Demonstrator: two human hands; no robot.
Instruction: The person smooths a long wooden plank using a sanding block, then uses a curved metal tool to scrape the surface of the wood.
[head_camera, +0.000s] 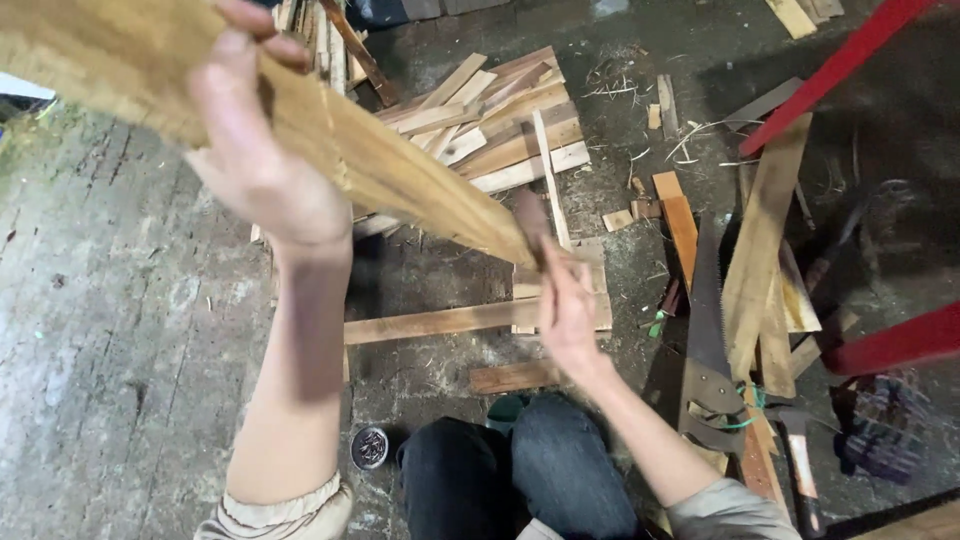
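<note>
My left hand (255, 140) is raised high and grips a long, rough wooden plank (400, 175) that slants down from the upper left toward the middle. My right hand (568, 312) is at the plank's lower end, fingers closed around its tip together with a small dark piece (530, 215) that sticks up from the fist. What that dark piece is I cannot tell. Below the plank lies a heap of short cut wooden boards (500, 130) on the concrete floor. My knees in dark jeans (520, 475) show at the bottom.
A hand saw (708, 340) lies on the floor to the right beside long boards (765, 235). A hammer (800, 470) lies near the lower right, next to a patterned cloth (885, 425). Red metal bars (835, 70) cross the right side. A small round tin (369, 447) sits by my left knee.
</note>
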